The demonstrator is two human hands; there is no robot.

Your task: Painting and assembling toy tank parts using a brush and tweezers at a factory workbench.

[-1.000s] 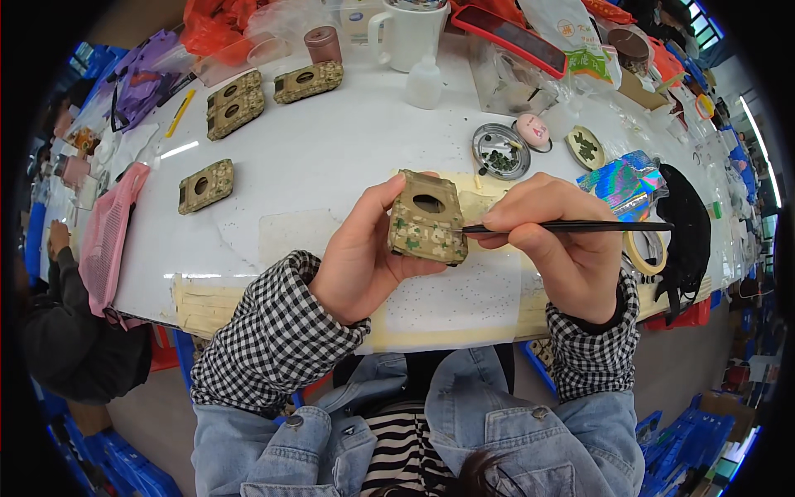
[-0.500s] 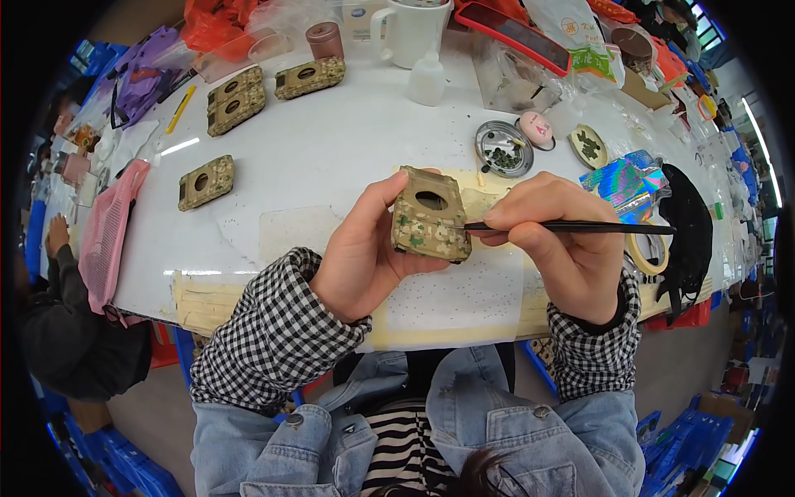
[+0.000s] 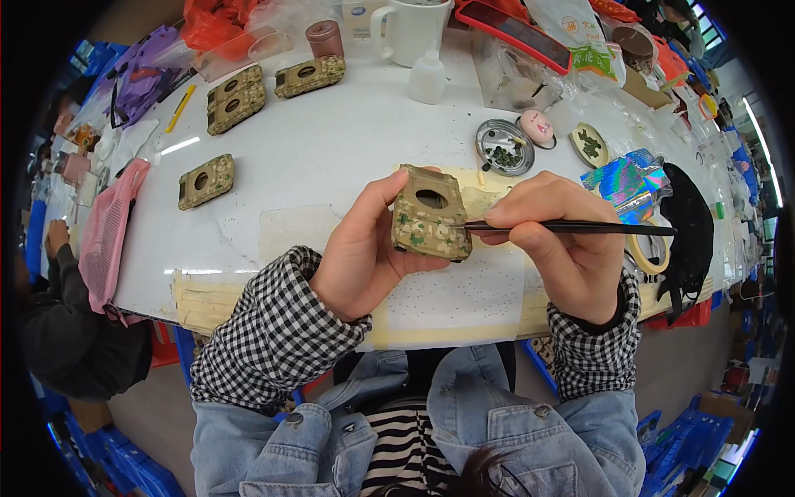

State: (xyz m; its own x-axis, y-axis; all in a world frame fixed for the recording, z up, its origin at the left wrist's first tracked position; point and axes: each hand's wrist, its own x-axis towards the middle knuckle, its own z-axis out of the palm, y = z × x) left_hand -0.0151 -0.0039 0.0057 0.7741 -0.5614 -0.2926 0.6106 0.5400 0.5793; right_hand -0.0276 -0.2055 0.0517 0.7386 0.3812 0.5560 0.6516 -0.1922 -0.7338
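One tan camouflage-patterned case (image 3: pixel 218 180) lies toward the left edge of the white table (image 3: pixel 281 170). Near the front edge, the left hand (image 3: pixel 358 257) has its fingers around a matching oval-holed case (image 3: pixel 429 234); the right hand (image 3: pixel 571 258) pinches a slim black tool (image 3: pixel 617 227) against that case's right side.

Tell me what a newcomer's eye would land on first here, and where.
Probably the camouflage-patterned case at the centre, held in the left hand while the right hand points a slim black tool at its face. Next, perhaps, the shiny iridescent packet at right and the red-edged phone at upper right.
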